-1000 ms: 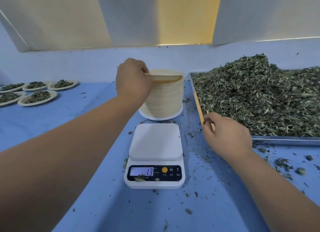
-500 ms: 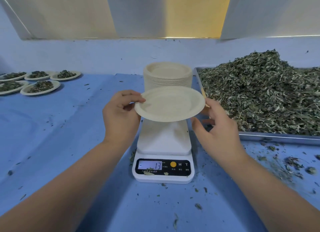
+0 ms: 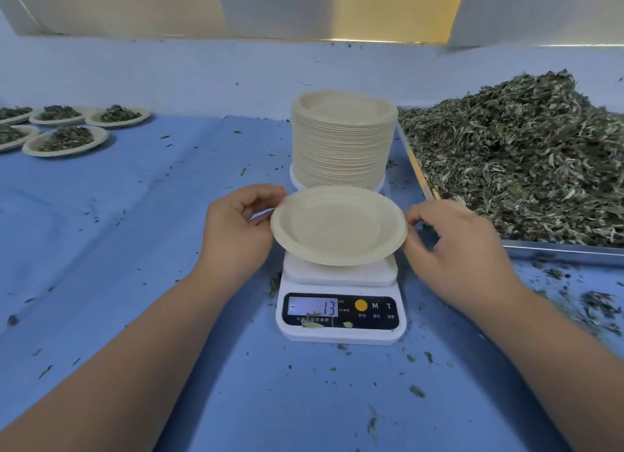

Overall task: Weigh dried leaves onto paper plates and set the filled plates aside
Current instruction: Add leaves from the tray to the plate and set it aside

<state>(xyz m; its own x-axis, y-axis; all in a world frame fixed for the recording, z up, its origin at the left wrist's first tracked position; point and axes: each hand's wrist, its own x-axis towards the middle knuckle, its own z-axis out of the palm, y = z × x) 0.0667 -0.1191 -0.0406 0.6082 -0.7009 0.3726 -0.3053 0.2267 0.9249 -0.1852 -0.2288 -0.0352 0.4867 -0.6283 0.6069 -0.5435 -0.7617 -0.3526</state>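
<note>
A person's two hands hold one pale beige round paper plate (image 3: 338,225) level, low over the white digital kitchen scale (image 3: 341,281), which sits mid-way along a blue cloth-covered counter (image 3: 135,249). The left hand (image 3: 236,230) pinches the plate's left rim between thumb and curled fingers (image 3: 266,193). The right hand (image 3: 462,249) pinches the right rim in the same way, fingers (image 3: 413,217) bent at the edge. Gripping both sides probably keeps this light, flimsy plate flat and centred over the square platform.

The display reads minus 13, which suggests the plate's weight is not yet on the platform. The plate is empty, shallow and matte, with a raised rim.

Just behind the scale stands a tall stack of matching beige paper plates (image 3: 342,144), within easy reach. To the right, a shallow metal tray (image 3: 560,250) holds a large heap of grey-green dried leaves (image 3: 526,161), stringy and crumbly. At the far left, well apart, a cluster of filled paper plates (image 3: 66,140) sits out of the way. Loose leaf crumbs dot the counter and the scale's front.
</note>
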